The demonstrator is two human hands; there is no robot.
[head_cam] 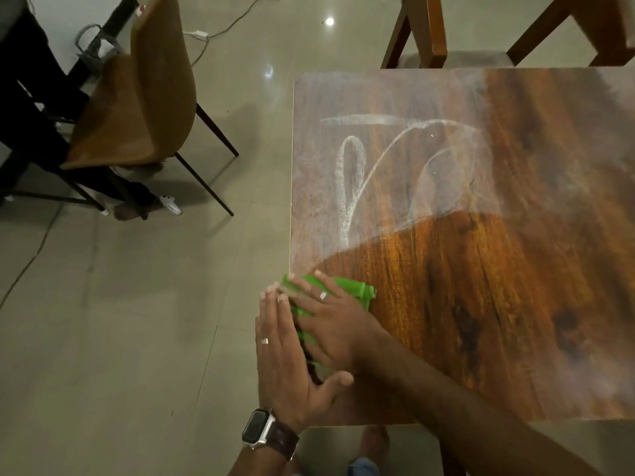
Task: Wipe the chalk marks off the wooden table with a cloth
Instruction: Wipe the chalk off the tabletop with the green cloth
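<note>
A green cloth lies at the near left edge of the wooden table. My right hand presses flat on the cloth with straight fingers. My left hand is held flat and upright against the table's left edge beside the cloth, fingers straight, thumb spread toward the right wrist. White chalk marks, loops and smears, cover the far left half of the tabletop. The near part of the wood looks dark and free of chalk.
A brown moulded chair with thin dark legs stands on the tiled floor to the left. Two wooden chairs stand beyond the table's far edge. Cables and a power strip lie on the floor. A person's foot shows under the near edge.
</note>
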